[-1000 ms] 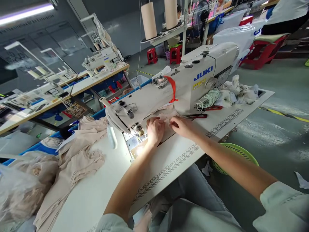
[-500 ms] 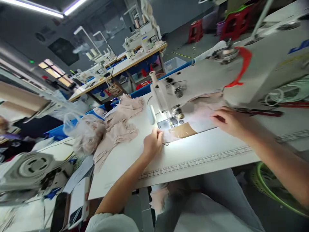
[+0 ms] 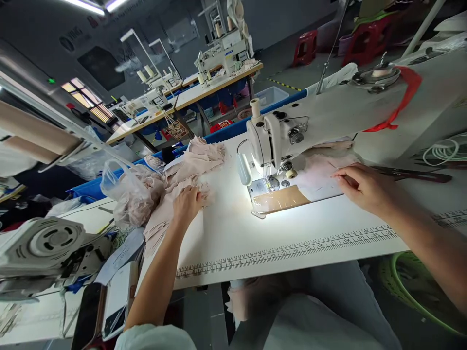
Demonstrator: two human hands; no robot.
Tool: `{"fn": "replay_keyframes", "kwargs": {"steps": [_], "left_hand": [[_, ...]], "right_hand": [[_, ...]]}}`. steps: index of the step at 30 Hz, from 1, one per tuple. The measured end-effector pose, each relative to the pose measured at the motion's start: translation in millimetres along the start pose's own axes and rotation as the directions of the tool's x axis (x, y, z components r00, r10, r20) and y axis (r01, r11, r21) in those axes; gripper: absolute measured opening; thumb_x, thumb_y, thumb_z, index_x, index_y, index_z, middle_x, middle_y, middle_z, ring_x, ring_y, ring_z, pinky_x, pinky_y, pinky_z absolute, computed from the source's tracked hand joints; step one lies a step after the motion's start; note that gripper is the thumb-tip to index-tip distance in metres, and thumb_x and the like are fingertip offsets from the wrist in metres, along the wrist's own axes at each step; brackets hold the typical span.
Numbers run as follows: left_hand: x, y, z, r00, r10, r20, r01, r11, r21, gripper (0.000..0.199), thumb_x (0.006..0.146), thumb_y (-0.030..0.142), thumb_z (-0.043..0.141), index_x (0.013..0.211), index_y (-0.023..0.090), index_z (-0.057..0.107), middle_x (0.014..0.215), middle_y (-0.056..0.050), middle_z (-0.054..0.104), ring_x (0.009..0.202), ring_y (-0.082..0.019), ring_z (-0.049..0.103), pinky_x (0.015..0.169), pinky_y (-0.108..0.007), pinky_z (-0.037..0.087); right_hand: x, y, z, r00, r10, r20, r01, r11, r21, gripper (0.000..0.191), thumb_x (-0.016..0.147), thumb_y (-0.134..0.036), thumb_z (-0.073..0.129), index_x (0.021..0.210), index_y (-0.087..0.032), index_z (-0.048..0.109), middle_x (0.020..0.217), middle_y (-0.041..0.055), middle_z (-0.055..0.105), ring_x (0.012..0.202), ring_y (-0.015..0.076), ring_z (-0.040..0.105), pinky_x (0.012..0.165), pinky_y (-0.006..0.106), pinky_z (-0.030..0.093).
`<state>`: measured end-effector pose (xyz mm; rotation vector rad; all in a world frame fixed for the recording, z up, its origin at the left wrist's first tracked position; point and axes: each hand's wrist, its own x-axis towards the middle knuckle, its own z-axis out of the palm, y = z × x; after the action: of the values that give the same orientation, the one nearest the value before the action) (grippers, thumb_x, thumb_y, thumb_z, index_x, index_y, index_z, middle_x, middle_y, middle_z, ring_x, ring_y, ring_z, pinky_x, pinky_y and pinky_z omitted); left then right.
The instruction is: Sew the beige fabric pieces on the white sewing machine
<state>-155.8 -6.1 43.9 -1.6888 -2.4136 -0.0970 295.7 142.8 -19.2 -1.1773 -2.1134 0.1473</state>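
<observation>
My left hand is on the stack of beige fabric pieces left of the sewing machine, its fingers curled onto the top piece. To the right of the needle, my right hand has thumb and forefinger pinched together at the edge of a pale pink fabric; what is between the fingertips is too small to make out. That fabric lies on the machine bed beside a tan guide plate. The sewing machine head stands above, its lamp lighting the needle area.
Dark tweezers or scissors lie right of my right hand. A plastic bag of fabric sits at the left. A printed ruler runs along the front table edge. A green basket stands below right.
My left hand has left the front of the needle plate and moved left onto the fabric stack. My right hand stays by the pink fabric. The view has shifted slightly.
</observation>
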Motion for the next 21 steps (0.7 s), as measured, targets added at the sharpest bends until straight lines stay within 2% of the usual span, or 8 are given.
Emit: {"fn": "replay_keyframes", "kwargs": {"steps": [5,10,12,14,15,17,19,21], "left_hand": [[-7,-19,1.3,0.999,-0.018,-0.032,0.015,0.995,-0.095,0.013,0.093,0.024,0.053,0.090,0.022,0.065,0.100,-0.009,0.075,0.092,-0.024,0.069,0.074,-0.030,0.048],[-10,-9,-1.1,0.999,-0.051,-0.002,0.051,0.994,-0.096,0.018,0.095,0.034,0.057,0.106,0.022,0.065,0.110,-0.009,0.075,0.098,-0.027,0.070,0.071,-0.031,0.047],[-8,-5,-2.0,0.999,-0.052,0.015,0.052,0.997,-0.051,0.014,0.095,0.029,0.054,0.100,0.022,0.065,0.113,-0.011,0.074,0.098,-0.028,0.071,0.071,-0.032,0.048],[-7,-7,-1.8,0.996,-0.083,-0.014,0.082,0.995,-0.059,0.012,0.093,0.024,0.052,0.091,0.022,0.064,0.108,-0.012,0.075,0.094,-0.028,0.072,0.072,-0.033,0.049],[-7,-9,-1.2,0.993,-0.109,-0.040,0.105,0.989,-0.108,0.011,0.091,0.023,0.052,0.088,0.022,0.062,0.102,-0.011,0.075,0.091,-0.027,0.072,0.073,-0.034,0.050],[-9,-18,0.7,0.984,-0.167,-0.065,0.140,0.942,-0.305,0.007,0.088,0.024,0.054,0.091,0.022,0.060,0.091,-0.008,0.075,0.086,-0.025,0.072,0.072,-0.033,0.053],[-14,-27,2.5,0.982,-0.191,-0.006,0.158,0.824,-0.544,0.016,0.087,0.028,0.053,0.101,0.021,0.059,0.084,-0.005,0.073,0.082,-0.022,0.073,0.068,-0.030,0.056],[-20,-33,3.3,0.984,-0.156,0.084,0.171,0.713,-0.680,0.028,0.087,0.032,0.053,0.112,0.020,0.059,0.083,-0.004,0.073,0.080,-0.022,0.074,0.064,-0.029,0.058]], "right_hand": [[-1,0,0,1.000,0.006,-0.002,-0.006,1.000,0.008,0.018,0.087,-0.032,0.050,0.085,-0.024,0.065,0.092,0.0106,0.075,0.072,0.0205,0.064,0.071,0.033,0.050],[-3,-3,-1,1.000,0.008,-0.003,-0.008,1.000,-0.009,0.019,0.087,-0.032,0.050,0.085,-0.023,0.066,0.086,0.0098,0.073,0.072,0.0203,0.064,0.068,0.031,0.047],[-3,-4,-2,1.000,0.013,-0.022,-0.014,1.000,-0.004,0.019,0.086,-0.032,0.050,0.085,-0.023,0.067,0.087,0.0097,0.072,0.071,0.0196,0.063,0.068,0.031,0.046],[-3,-5,-2,1.000,0.023,-0.019,-0.023,1.000,0.005,0.019,0.085,-0.031,0.050,0.086,-0.022,0.067,0.088,0.0099,0.073,0.069,0.0188,0.062,0.068,0.031,0.047],[-4,-6,-2,0.999,0.031,-0.018,-0.030,1.000,0.005,0.019,0.085,-0.031,0.050,0.086,-0.023,0.067,0.089,0.0099,0.073,0.068,0.0184,0.061,0.068,0.031,0.047],[-4,-7,-3,0.999,0.038,-0.029,-0.038,0.999,-0.004,0.019,0.085,-0.031,0.050,0.086,-0.023,0.067,0.090,0.0098,0.074,0.067,0.0180,0.061,0.067,0.031,0.047],[-5,-9,-4,0.998,0.030,-0.050,-0.031,0.999,-0.010,0.020,0.086,-0.031,0.049,0.086,-0.023,0.067,0.093,0.0100,0.074,0.065,0.0173,0.061,0.067,0.031,0.047],[-6,-10,-4,0.998,0.020,-0.054,-0.020,1.000,-0.012,0.021,0.086,-0.031,0.049,0.086,-0.022,0.067,0.094,0.0103,0.075,0.063,0.0166,0.059,0.066,0.031,0.047]]}}
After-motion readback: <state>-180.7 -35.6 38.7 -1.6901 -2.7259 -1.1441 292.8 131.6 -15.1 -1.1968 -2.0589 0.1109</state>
